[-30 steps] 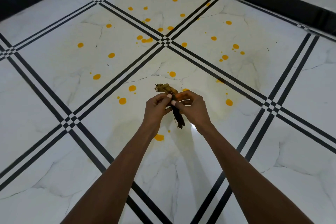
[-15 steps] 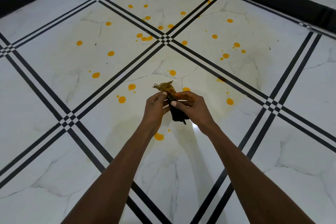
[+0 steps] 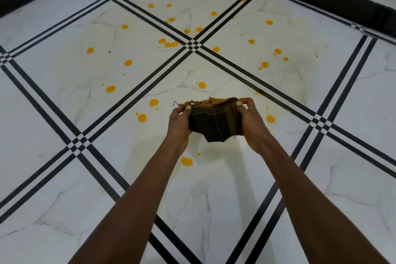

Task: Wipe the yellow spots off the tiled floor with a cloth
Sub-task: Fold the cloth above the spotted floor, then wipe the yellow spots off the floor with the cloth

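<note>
A dark cloth (image 3: pixel 214 123) is held up above the tiled floor (image 3: pixel 64 96) between both hands, not yet in contact with any tile. The grip of the left hand (image 3: pixel 179 121) is clamped on the cloth's left edge, and the grip of the right hand (image 3: pixel 249 122) is clamped on its right edge, so that the fabric is drawn out flat between them. The upper margin of the cloth is seen to be frayed and stained yellow-brown, while the broad face turned toward the camera is dark; it is judged that the cloth is being spread this way so that a cleaner face can be found and presented to the floor. The yellow spots (image 3: pixel 128 62) are scattered widely over the pale marble tiles, most of them beyond the hands around the crossing of the black grout lines (image 3: pixel 194 44), with a few just beside the hands and one large spot (image 3: pixel 186 161) nearer, below the cloth. A faint yellowish haze is visible over the central tiles. Much of the wiping is judged to remain.
</note>
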Tool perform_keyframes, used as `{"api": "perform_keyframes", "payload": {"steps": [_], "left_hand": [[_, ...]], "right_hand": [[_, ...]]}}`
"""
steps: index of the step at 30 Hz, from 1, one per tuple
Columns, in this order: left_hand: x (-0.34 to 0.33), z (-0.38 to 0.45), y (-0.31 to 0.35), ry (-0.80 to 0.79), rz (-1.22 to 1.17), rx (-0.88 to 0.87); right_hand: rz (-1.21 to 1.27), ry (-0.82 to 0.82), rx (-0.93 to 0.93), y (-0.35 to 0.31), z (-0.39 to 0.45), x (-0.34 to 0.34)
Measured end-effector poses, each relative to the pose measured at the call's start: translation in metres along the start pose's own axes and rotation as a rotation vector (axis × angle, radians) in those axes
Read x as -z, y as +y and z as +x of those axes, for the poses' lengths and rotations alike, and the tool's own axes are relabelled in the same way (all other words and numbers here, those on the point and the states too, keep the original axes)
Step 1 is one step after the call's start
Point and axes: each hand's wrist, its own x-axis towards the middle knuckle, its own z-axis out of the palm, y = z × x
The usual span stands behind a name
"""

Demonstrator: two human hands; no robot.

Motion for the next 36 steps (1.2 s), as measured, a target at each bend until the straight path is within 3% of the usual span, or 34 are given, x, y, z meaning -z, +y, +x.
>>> {"api": "perform_keyframes", "payload": {"steps": [5,9,13,16,18,20,23,24,28,32,36], "left_hand": [[-0.018,0.001,0.002,-0.024,0.094,0.034],[-0.029,0.003,-0.002,-0.079,0.137,0.032],[-0.025,0.007,-0.009,-0.067,0.18,-0.009],[-0.014,0.011,-0.015,-0.039,0.204,-0.038],[-0.004,0.013,-0.019,-0.01,0.223,-0.057],[0.007,0.013,-0.023,0.02,0.245,-0.085],[0.029,0.016,-0.028,0.075,0.327,-0.157],[0.038,0.017,-0.03,0.097,0.363,-0.175],[0.075,0.02,-0.037,0.187,0.546,-0.266],[0.113,0.025,-0.05,0.247,0.927,-0.479],[0.138,0.033,-0.066,0.232,1.25,-0.644]], "right_hand": [[0.196,0.071,-0.05,-0.01,-0.007,0.029],[0.001,0.192,0.113,-0.026,-0.006,0.047],[-0.423,0.393,0.487,-0.055,-0.006,0.054],[-0.93,0.451,0.581,-0.056,-0.004,0.035],[-1.235,0.41,0.567,-0.039,-0.001,0.018],[-1.378,0.209,0.488,-0.013,0.001,-0.002],[-1.315,-0.138,0.226,0.021,-0.008,-0.028],[-1.292,-0.143,0.212,0.028,-0.007,-0.031],[-1.262,0.133,0.314,0.045,0.018,-0.018],[-1.287,0.052,0.425,0.08,0.03,-0.003],[-1.327,0.119,0.49,0.113,0.023,0.007]]}}
